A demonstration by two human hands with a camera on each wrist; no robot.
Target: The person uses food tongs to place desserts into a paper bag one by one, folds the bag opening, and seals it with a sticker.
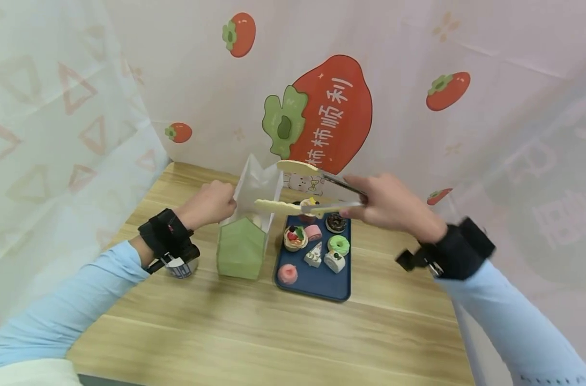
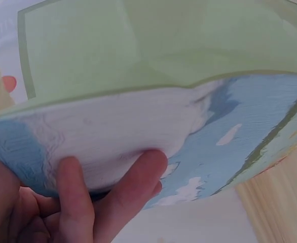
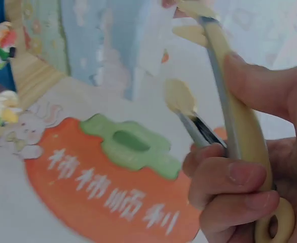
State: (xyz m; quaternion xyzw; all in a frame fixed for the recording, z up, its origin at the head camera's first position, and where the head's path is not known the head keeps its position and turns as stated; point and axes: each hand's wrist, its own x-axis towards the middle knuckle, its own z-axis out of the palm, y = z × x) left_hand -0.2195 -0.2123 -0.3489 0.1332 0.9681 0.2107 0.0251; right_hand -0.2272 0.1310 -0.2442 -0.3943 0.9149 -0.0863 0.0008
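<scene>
A paper bag [image 1: 241, 249] with a green front and white inside stands with its mouth open. My left hand [image 1: 209, 202] grips its left rim; in the left wrist view, fingers [image 2: 133, 190] lie against the bag's blue-and-white printed side. With my right hand [image 1: 386, 206] I hold tongs [image 1: 333, 208] with cream-coloured tips, spread apart with nothing between them. The lower tip overlaps the bag's mouth in the head view. In the right wrist view, my fingers curl round the tongs' cream handle [image 3: 247, 131].
Right of the bag is a blue tray [image 1: 312, 289] of small toy-like pastries, among them a green doughnut [image 1: 338, 245], a chocolate doughnut [image 1: 335, 222] and a fruit tart [image 1: 295, 238]. A printed round container [image 1: 180, 268] stands under my left wrist. A cloth printed with persimmons hangs behind the wooden table [image 1: 273, 338].
</scene>
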